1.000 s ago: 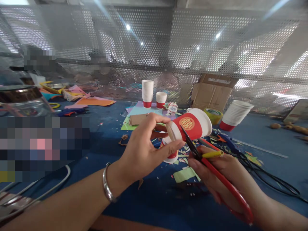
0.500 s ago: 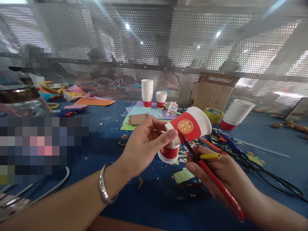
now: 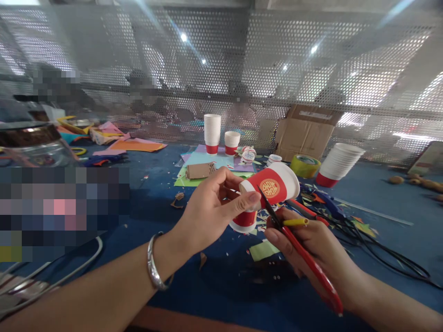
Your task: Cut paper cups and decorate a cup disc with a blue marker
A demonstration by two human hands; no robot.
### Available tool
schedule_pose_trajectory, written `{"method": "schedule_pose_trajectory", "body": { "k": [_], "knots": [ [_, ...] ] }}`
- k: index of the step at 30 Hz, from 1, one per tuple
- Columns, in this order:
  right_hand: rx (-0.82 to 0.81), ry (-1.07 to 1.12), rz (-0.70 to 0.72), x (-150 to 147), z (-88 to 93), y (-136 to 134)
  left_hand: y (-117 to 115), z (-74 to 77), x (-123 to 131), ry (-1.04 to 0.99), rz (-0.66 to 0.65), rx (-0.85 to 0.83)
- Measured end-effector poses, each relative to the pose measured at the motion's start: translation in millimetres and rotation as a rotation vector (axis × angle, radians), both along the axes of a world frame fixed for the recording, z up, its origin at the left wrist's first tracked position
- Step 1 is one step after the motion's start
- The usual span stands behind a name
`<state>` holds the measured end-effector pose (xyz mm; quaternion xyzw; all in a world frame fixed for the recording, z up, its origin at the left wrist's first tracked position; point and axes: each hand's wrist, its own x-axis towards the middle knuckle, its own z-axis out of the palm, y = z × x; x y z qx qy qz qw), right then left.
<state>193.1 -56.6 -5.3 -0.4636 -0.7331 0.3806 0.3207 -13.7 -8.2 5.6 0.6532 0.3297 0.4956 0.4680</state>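
My left hand [image 3: 211, 210] grips a red and white paper cup [image 3: 285, 182] by its base end. The cup lies tilted on its side, its mouth toward the right and a gold emblem facing me. My right hand [image 3: 311, 249] is closed around red-handled scissors [image 3: 311, 267] with a small yellow piece at the pivot. Their dark blade lies against the cup's red band near the base; whether it cuts into the wall I cannot tell. Behind and below the held cup, a second red and white cup [image 3: 244, 222] stands on the table, partly covered by my left hand.
Stacked paper cups [image 3: 212, 131] and a shorter stack [image 3: 231, 142] stand at the back, with another leaning stack [image 3: 341, 161] on the right. Yellow tape [image 3: 305, 166], a cardboard box [image 3: 304, 131], paper scraps [image 3: 265, 250] and black cables [image 3: 384, 253] lie around. A glass jar [image 3: 38, 145] stands left.
The held cup has dipped slightly and turned a little, uncovering a small white round object behind it. The scissors and my right hand have shifted slightly left.
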Motion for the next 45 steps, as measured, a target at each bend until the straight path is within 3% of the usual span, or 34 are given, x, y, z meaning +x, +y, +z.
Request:
{"method": "schedule_pose_trajectory", "body": {
  "k": [3,16,25,29,33,39,45],
  "knots": [
    [0.054,-0.016,-0.026,-1,-2.5,1,-1,-1.1,2,0.002,0.031,0.035],
    [-0.015,-0.001,-0.179,-9,-0.5,-3,-1,-2.8,5,-0.070,0.117,0.220],
    [-0.103,0.050,-0.106,-7,0.7,-1,2,-11.1,6,0.014,0.154,0.354],
    [-0.036,0.062,-0.070,-3,-5.6,-1,0,-12.2,7,0.085,0.197,0.435],
    [-0.003,0.051,-0.094,-1,-12.6,-1,2,-8.7,7,0.102,0.173,0.426],
    [-0.021,0.044,-0.086,0,-9.5,0,4,-0.8,4,0.035,0.065,0.264],
    [0.044,0.037,-0.098,-4,-9.1,0,1,-2.6,6,0.041,0.084,0.318]
  ]
}}
